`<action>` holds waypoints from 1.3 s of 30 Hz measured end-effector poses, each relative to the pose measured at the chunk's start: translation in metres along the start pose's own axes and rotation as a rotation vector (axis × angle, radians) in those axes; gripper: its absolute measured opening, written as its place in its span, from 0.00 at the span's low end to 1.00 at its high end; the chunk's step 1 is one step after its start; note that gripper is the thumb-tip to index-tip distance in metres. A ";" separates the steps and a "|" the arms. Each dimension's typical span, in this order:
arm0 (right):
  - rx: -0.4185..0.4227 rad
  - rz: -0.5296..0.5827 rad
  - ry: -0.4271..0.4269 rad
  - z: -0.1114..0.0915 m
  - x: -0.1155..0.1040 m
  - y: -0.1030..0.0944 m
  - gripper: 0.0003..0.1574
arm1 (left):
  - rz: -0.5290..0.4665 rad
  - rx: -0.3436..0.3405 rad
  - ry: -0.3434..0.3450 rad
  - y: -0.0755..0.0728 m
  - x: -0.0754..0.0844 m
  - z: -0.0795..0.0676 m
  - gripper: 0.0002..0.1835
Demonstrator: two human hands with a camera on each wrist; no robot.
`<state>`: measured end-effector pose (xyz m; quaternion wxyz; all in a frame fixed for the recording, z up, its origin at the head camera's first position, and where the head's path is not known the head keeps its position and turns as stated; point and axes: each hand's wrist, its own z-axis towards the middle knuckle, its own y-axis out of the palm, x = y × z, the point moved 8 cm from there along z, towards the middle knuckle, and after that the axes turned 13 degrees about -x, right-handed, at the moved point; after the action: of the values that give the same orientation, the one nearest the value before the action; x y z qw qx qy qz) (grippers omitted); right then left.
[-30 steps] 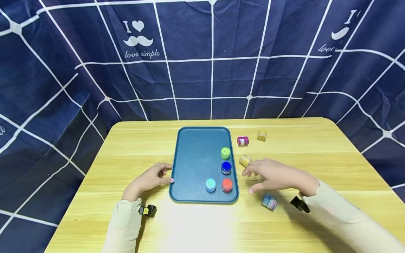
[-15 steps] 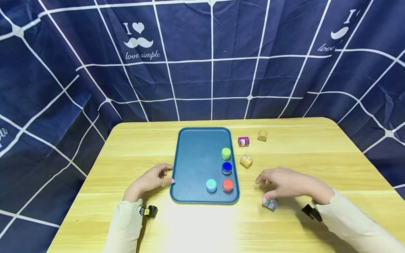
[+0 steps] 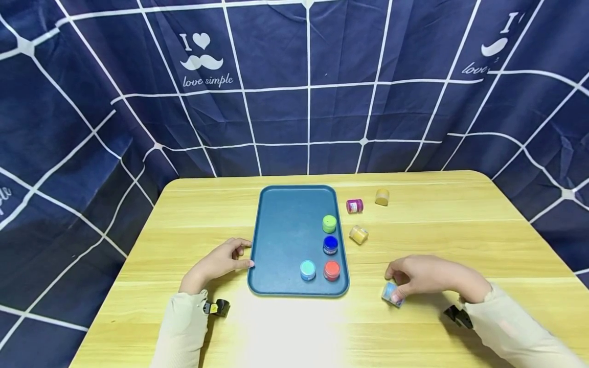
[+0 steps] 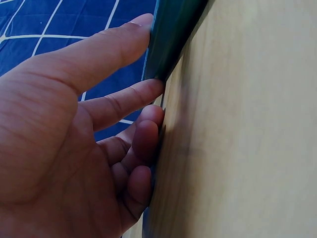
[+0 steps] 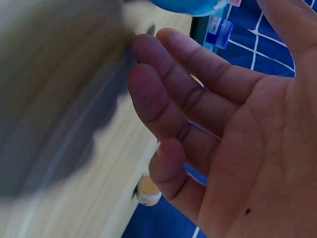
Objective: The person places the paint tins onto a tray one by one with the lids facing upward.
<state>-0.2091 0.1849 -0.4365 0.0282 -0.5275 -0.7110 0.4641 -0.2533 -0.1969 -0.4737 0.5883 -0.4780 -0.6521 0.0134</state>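
Note:
My left hand (image 3: 221, 263) rests against the left edge of the dark blue tray (image 3: 280, 214). Its thumb (image 4: 124, 37) lies on the rim, the index finger touches the side below, and the other fingers are bent. On the table right of the tray, my right hand (image 3: 425, 278) pinches a small light-blue paint jar (image 3: 389, 293) between thumb and fingers. Part of this jar (image 5: 190, 4) shows at the top of the right wrist view. Standing on the tray are a green jar (image 3: 329, 223), a dark blue jar (image 3: 330, 245), a red jar (image 3: 332, 270) and a turquoise-lidded jar (image 3: 308, 270).
Right of the tray lie a purple jar (image 3: 355, 206), a yellow jar (image 3: 359, 234) and another yellow jar (image 3: 382, 197) farther back. A dark blue cloth with white lines (image 3: 276, 117) hangs behind the wooden table (image 3: 437, 214).
My right hand has moved from beside the nearer yellow jar toward the table's front right and has taken hold of the light-blue jar. The left hand stays at the tray.

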 end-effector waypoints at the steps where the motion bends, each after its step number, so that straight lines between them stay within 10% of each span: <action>1: -0.005 0.007 0.001 0.001 0.000 0.001 0.33 | 0.001 -0.001 0.002 0.000 0.000 0.000 0.28; 39: -0.038 0.212 -0.162 0.007 -0.004 0.012 0.12 | -0.003 -0.001 -0.006 -0.001 -0.002 0.000 0.27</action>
<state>-0.2027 0.1772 -0.4468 -0.0885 -0.5608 -0.6600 0.4920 -0.2544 -0.1987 -0.4746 0.5861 -0.4773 -0.6546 0.0139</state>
